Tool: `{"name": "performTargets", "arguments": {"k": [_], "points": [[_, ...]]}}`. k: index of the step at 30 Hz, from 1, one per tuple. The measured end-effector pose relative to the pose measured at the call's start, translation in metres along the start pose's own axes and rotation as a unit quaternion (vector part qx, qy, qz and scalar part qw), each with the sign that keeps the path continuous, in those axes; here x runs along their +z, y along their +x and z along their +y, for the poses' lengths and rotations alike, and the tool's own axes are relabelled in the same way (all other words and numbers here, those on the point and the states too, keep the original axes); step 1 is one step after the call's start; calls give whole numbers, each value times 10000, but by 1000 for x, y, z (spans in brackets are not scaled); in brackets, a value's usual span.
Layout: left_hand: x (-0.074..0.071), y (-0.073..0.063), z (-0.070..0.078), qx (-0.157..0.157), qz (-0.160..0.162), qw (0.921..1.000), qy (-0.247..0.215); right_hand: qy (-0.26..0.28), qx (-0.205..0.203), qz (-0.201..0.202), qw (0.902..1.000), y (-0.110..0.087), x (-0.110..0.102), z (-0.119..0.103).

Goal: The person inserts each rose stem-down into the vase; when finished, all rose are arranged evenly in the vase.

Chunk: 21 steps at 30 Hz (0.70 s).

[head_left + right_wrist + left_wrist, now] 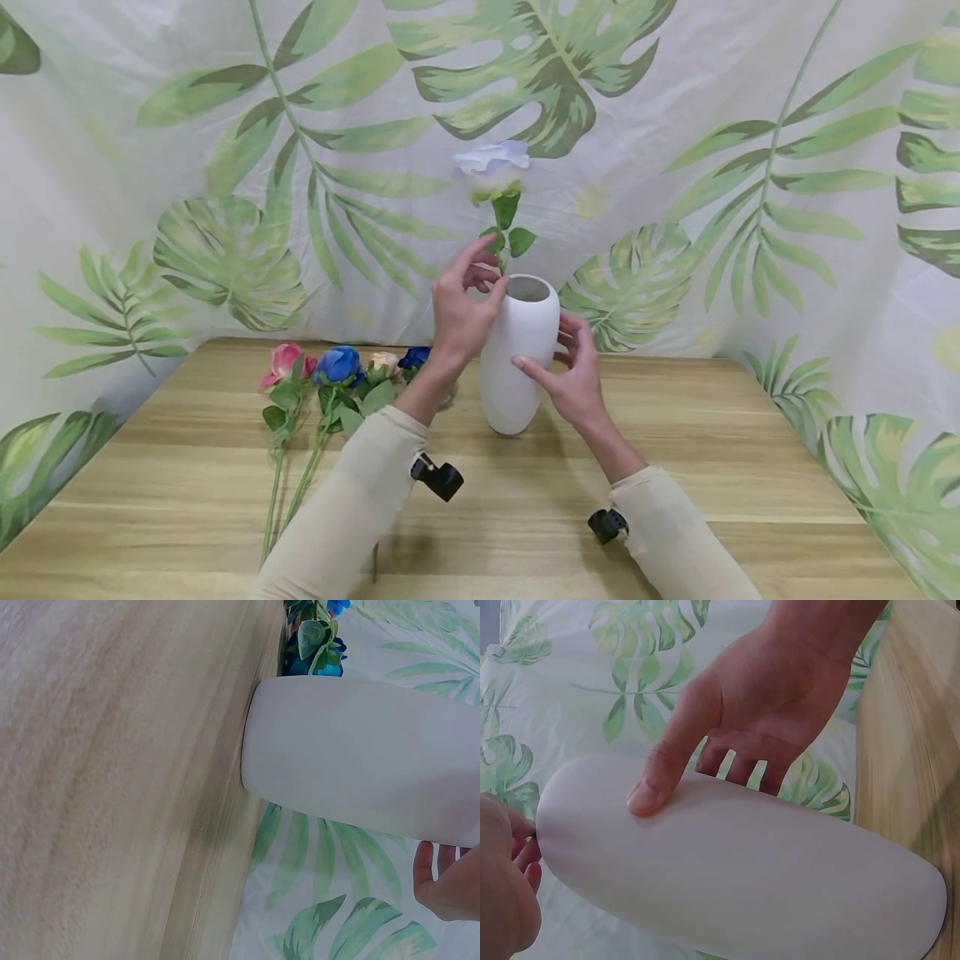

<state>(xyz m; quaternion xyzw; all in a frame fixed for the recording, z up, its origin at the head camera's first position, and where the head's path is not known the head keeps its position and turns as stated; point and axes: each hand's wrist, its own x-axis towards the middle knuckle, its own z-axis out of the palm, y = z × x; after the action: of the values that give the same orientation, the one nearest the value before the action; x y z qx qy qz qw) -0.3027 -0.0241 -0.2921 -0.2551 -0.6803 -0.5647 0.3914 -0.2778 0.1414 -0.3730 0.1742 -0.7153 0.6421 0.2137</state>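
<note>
A white vase stands upright on the table. My left hand pinches the stem of a white artificial rose at the vase's rim. The bloom rises above the hand, and the lower stem is hidden. With thumb in front and fingers behind, my right hand grips the vase's right side. The left wrist view shows the right thumb pressed on the vase and the left hand at its mouth. In the right wrist view the right hand's fingers touch the vase wall.
Left of the vase on the wooden table lie a pink rose, a blue rose, a pale peach rose and a dark blue flower. The left forearm covers some stems. A leaf-patterned cloth hangs behind the table.
</note>
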Motion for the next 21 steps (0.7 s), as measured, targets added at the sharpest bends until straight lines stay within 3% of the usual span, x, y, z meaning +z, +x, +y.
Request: {"name": "performTargets", "arguments": {"k": [10,21], "points": [[2,2,0,82,-176,9998,-73,-35,25,-34,10000,0,-1,0],[2,1,-3,-19,-85,9998,-200,-1,0,17,10000,0,0,0]]}}
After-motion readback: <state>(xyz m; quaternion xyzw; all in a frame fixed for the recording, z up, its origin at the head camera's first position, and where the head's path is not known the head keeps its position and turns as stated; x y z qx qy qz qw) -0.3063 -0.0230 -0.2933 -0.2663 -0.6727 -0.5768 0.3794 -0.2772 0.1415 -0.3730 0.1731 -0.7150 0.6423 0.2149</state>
